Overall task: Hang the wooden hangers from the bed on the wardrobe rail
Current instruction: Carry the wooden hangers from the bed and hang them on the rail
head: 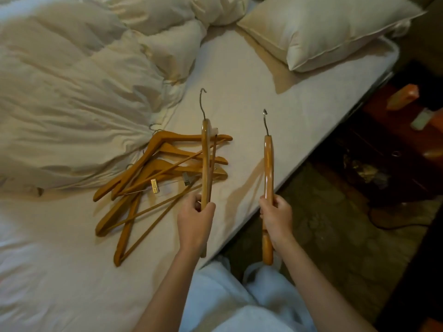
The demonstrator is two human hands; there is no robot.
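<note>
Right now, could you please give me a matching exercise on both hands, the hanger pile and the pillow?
Things: 1 left hand; 2 right hand; 3 hanger pile; 4 pillow.
States: A heaped beside the duvet; B grips the hanger above the pile; C at the bed's far right corner; D grips the hanger by the bed's edge.
Pairs: 1-B, 2-D, 3-A, 4-C.

Bare sheet (263, 87) lies open between the heap of wooden hangers (163, 173) and the mattress edge, and on up to the pillow (323, 32). The crumpled duvet (72, 92) presses against the heap's far left side, leaving its near and right sides open to a reach. There the hanger (205, 164) gripped in the left hand (195, 221) crosses in front of the heap's right-hand ends.
</note>
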